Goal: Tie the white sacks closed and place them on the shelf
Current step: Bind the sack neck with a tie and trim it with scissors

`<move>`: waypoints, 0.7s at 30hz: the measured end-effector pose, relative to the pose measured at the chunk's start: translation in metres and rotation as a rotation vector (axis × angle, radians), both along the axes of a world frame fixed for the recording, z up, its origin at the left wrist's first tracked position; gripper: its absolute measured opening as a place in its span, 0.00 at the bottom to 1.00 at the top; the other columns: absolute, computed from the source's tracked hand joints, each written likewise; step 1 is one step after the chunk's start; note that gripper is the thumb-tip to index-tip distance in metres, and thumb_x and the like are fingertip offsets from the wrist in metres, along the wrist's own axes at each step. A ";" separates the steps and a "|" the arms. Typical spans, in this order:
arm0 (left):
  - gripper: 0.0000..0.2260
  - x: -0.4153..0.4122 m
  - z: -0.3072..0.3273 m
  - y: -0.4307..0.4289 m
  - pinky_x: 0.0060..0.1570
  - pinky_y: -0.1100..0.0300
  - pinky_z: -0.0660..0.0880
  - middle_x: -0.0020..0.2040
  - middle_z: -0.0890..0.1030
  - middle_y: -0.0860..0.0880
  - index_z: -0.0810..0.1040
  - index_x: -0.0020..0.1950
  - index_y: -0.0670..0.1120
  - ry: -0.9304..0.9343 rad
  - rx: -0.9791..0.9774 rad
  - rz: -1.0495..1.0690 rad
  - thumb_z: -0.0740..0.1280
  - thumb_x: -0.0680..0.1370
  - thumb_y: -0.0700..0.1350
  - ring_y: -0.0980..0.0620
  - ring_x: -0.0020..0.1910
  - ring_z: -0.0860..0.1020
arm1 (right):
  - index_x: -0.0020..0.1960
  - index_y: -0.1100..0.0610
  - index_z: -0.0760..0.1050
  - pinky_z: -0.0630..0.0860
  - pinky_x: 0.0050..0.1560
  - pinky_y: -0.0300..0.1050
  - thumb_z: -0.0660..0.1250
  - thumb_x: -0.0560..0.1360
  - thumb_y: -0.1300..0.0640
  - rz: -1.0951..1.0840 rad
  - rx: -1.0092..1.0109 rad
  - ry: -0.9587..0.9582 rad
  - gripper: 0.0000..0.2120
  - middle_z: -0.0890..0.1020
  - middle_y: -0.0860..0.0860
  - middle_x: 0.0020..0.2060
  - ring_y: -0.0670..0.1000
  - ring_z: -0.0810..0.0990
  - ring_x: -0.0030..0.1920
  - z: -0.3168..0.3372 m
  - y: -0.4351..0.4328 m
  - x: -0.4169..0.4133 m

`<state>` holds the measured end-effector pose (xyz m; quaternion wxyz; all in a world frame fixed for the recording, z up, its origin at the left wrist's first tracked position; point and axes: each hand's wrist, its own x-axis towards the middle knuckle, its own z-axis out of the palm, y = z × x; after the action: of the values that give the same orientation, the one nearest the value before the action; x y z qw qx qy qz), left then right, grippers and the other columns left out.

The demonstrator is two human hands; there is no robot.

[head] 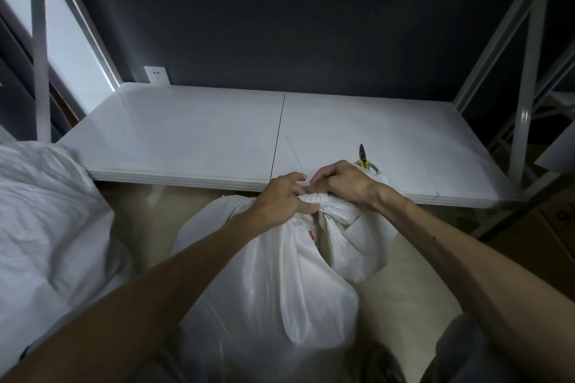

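A full white sack stands on the floor right in front of me, its neck gathered into a twisted bunch just below the shelf's front edge. My left hand grips the bunched neck from the left. My right hand pinches the same neck from the right, fingers bent over the twist. A second white sack lies at my left, touched by neither hand. The white shelf board stretches behind the hands, low and wide.
Yellow-handled cutters lie on the shelf just behind my right hand. White frame posts rise at the shelf's right side and another post at the left. Cardboard boxes sit at the right. A wall socket is at the back.
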<state>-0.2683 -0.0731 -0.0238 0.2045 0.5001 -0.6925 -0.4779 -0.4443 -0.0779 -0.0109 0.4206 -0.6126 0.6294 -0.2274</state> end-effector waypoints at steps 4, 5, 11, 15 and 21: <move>0.27 0.000 -0.002 -0.001 0.44 0.67 0.71 0.43 0.81 0.55 0.74 0.67 0.47 0.021 0.001 0.012 0.78 0.70 0.42 0.53 0.51 0.78 | 0.46 0.56 0.85 0.71 0.44 0.33 0.66 0.74 0.62 0.027 0.057 0.023 0.08 0.83 0.47 0.39 0.45 0.79 0.45 0.004 0.001 0.001; 0.26 0.000 -0.003 -0.002 0.44 0.65 0.71 0.42 0.81 0.55 0.74 0.66 0.47 0.021 -0.001 0.012 0.78 0.70 0.42 0.53 0.50 0.78 | 0.46 0.55 0.85 0.71 0.43 0.33 0.66 0.75 0.61 0.039 0.069 0.039 0.09 0.84 0.47 0.40 0.45 0.79 0.46 0.005 0.001 0.000; 0.24 -0.001 -0.007 -0.004 0.53 0.59 0.71 0.40 0.76 0.52 0.78 0.63 0.47 0.058 0.009 0.000 0.79 0.69 0.41 0.53 0.46 0.77 | 0.52 0.60 0.83 0.69 0.45 0.23 0.63 0.79 0.59 0.179 0.050 0.145 0.10 0.80 0.45 0.47 0.46 0.77 0.52 0.008 0.003 -0.001; 0.21 -0.002 -0.006 -0.005 0.47 0.61 0.70 0.40 0.75 0.49 0.76 0.59 0.51 0.059 0.013 -0.032 0.78 0.70 0.42 0.54 0.43 0.76 | 0.47 0.49 0.80 0.66 0.58 0.36 0.61 0.81 0.53 0.242 0.047 0.256 0.09 0.75 0.45 0.52 0.45 0.73 0.56 0.006 -0.001 -0.002; 0.23 -0.003 -0.007 -0.001 0.51 0.57 0.75 0.56 0.72 0.49 0.75 0.58 0.54 0.086 -0.058 -0.007 0.79 0.69 0.41 0.43 0.54 0.80 | 0.53 0.51 0.78 0.66 0.63 0.42 0.61 0.80 0.49 0.275 0.076 0.304 0.09 0.74 0.45 0.55 0.47 0.72 0.58 0.003 -0.005 -0.003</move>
<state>-0.2716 -0.0742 -0.0306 0.2468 0.4704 -0.6986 -0.4793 -0.4477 -0.0831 -0.0077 0.3704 -0.7038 0.6042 -0.0490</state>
